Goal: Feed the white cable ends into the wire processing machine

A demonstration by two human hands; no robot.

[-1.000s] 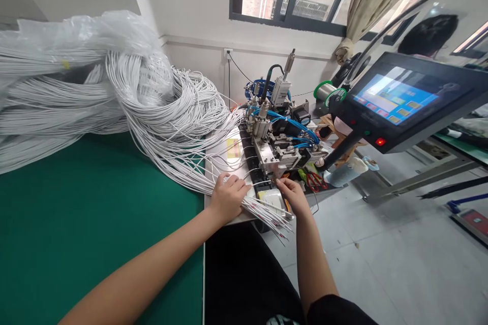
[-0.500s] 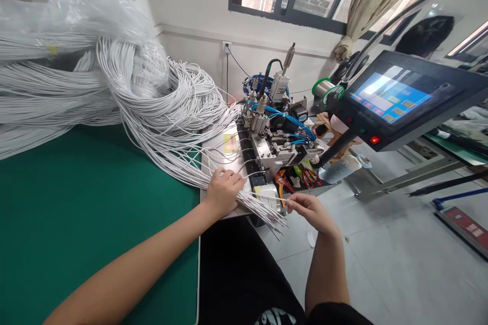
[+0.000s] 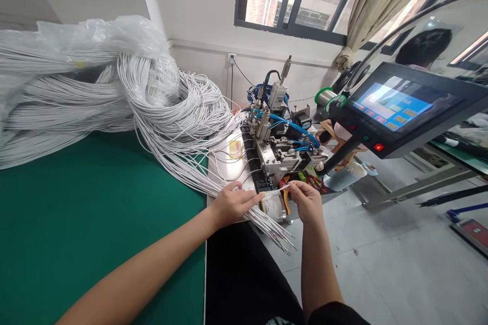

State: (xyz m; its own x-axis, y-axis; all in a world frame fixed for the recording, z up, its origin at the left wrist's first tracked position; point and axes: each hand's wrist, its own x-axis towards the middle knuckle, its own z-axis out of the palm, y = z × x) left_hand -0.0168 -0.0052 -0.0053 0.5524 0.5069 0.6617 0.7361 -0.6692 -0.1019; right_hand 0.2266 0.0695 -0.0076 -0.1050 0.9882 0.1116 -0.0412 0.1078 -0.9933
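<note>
A thick bundle of thin white cables (image 3: 269, 224) runs under my left hand (image 3: 232, 204), its loose ends fanning out past the table's corner. My left hand is closed over the bundle, its fingertips reaching a single white cable (image 3: 275, 192). Between thumb and fingers, my right hand (image 3: 306, 202) pinches the far end of that cable, holding it taut beside the machine's front. Just beyond both hands stands the bench machine (image 3: 267, 155), with metal slides and blue air tubes. Several cables lie in a row along its dark rail (image 3: 251, 155).
Coiled white cables (image 3: 183, 111), partly in clear plastic, heap on the green table (image 3: 114, 213). A touchscreen panel (image 3: 396, 104) juts out at right, near a solder wire spool (image 3: 326, 96). Orange-handled pliers (image 3: 285, 202) lie by the machine. Another person's head (image 3: 425, 46) shows behind the screen.
My right hand has moved up and slightly closer to the machine, raising the single cable's end. My left fingers have stretched right along that cable. The view has shifted a little.
</note>
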